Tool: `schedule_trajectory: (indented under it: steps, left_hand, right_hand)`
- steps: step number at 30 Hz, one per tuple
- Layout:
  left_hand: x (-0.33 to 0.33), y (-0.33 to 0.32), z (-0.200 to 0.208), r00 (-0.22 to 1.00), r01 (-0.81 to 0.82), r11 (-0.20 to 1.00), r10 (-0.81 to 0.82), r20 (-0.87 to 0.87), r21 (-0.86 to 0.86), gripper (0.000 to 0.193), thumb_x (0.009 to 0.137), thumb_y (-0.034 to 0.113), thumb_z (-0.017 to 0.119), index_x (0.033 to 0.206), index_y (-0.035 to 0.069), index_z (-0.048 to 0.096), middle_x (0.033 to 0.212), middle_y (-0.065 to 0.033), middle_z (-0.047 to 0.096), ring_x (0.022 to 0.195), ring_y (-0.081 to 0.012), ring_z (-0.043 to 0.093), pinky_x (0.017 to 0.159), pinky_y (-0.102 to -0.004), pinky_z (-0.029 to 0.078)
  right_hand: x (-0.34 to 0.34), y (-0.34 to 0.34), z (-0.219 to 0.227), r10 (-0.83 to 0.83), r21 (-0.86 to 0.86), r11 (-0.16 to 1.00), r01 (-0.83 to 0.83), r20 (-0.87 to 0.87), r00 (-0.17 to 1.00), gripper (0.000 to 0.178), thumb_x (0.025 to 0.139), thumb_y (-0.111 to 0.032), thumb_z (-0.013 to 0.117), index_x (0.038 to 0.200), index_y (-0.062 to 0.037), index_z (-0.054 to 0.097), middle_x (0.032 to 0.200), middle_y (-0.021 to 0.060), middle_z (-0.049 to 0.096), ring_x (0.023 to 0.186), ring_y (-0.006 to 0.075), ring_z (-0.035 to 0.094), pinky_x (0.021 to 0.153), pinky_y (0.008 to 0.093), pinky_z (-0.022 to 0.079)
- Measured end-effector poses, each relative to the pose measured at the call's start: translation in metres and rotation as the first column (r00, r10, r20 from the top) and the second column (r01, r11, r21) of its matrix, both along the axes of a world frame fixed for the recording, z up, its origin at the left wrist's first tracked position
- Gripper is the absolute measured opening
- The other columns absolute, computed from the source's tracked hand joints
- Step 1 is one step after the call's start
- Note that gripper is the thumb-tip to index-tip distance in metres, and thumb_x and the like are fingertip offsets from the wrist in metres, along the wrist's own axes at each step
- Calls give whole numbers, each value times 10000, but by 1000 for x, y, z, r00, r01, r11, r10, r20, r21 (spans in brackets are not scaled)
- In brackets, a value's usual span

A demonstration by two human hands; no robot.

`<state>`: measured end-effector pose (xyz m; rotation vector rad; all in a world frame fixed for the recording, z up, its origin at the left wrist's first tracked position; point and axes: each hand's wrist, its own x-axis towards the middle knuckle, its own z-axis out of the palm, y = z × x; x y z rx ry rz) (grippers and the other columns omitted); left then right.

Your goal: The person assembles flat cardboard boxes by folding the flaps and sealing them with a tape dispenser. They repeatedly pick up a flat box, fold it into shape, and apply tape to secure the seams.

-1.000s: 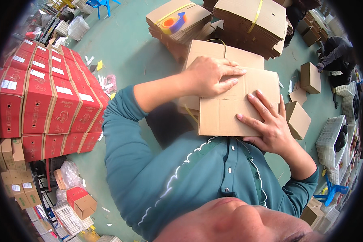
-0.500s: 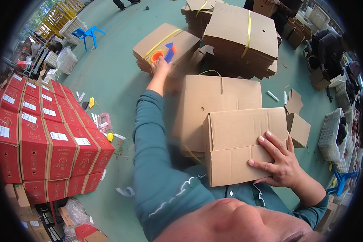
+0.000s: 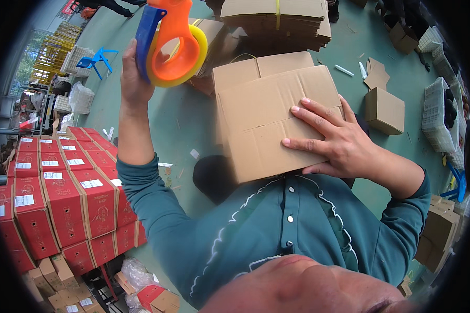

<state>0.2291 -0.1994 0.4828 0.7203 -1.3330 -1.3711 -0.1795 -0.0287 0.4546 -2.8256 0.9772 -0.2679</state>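
Green floor open between carton, red boxes.

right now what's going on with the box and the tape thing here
A person in a teal shirt presses the right hand flat on the closed flaps of a brown cardboard box held against the body. The left hand holds an orange and blue tape dispenser with a yellowish roll raised above the box, not touching it. Stacked red cartons sit to the left on the green floor.
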Motion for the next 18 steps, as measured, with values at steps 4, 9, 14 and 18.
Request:
schedule_trajectory:
  steps: [4,9,14,18]
  left_hand:
    - [-92,110,52,992,-2,988,-18,127,153,620,1017,502,410,1196,-61,597,999,-149,703,884,-201,694,839,-329,552]
    - [-121,130,49,869,90,970,-187,458,227,669,1014,501,425,1192,-130,560,1002,-187,695,851,-176,693,770,-271,556]
    - [-129,119,45,804,204,946,-308,508,251,674,990,504,479,1224,-124,550,1038,-172,689,895,-168,677,797,-254,534]
    - [-130,118,43,768,199,949,-306,562,245,638,980,488,520,1224,-98,580,1025,-106,668,866,-112,613,771,-218,484]
  right_hand:
    - [-7,5,-6,4,-33,999,-2,57,998,668,801,-564,697,1421,-408,503,1559,103,349,1461,312,306,1082,719,179]
    - [-10,5,-20,21,-58,998,-10,198,980,687,849,-500,687,1440,-224,470,1525,112,383,1475,270,270,1076,751,217]
    - [-14,4,-28,-14,-36,999,23,219,976,772,858,-550,656,1443,-97,436,1532,95,382,1476,232,271,1102,723,209]
    - [-24,-1,-29,27,47,998,-42,297,955,771,867,-568,633,1445,-94,440,1507,124,411,1466,260,288,1130,698,167]
